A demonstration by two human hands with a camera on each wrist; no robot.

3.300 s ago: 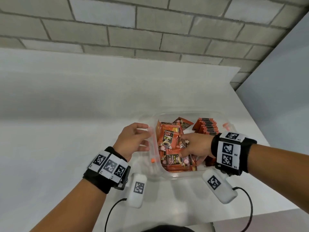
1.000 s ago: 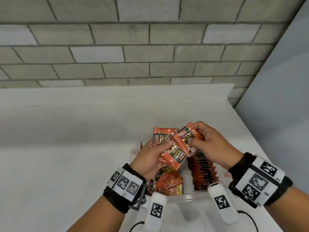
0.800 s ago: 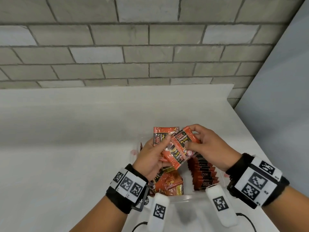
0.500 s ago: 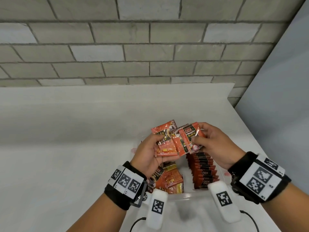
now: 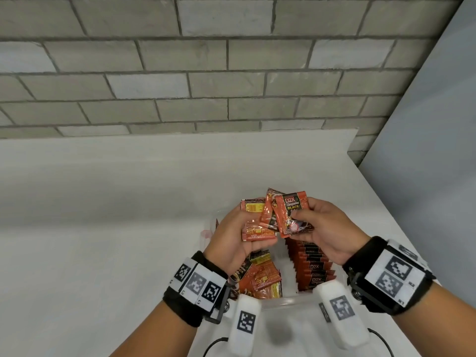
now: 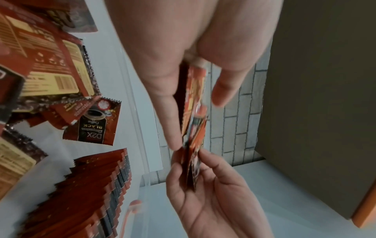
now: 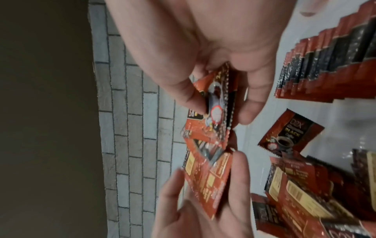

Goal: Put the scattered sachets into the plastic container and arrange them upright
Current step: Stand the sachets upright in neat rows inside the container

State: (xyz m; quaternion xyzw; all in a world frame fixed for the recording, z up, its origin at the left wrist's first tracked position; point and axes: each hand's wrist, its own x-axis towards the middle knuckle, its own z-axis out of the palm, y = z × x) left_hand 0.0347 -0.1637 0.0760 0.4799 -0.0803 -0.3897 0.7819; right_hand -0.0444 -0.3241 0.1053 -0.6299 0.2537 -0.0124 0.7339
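Both hands hover over the clear plastic container (image 5: 288,301) and share a small bunch of red D2X coffee sachets (image 5: 277,217). My left hand (image 5: 248,229) grips the back-facing sachets (image 7: 207,182) between thumb and fingers. My right hand (image 5: 302,222) pinches the front sachet (image 5: 291,212), whose label faces me upright. In the left wrist view the bunch (image 6: 193,112) appears edge-on between both hands. Inside the container, a row of upright sachets (image 5: 311,266) fills the right side. Loose sachets (image 5: 260,276) lie flat on the left side.
The container sits near the front right of a white table (image 5: 103,228). A grey brick wall (image 5: 206,73) runs behind it and a pale panel (image 5: 425,176) stands to the right. One loose sachet (image 7: 291,133) lies flat on the container floor.
Both hands lifted a bunch of sachets out of the container. Over the last second the right hand turned the front sachet from tilted to upright and squared it against the others.
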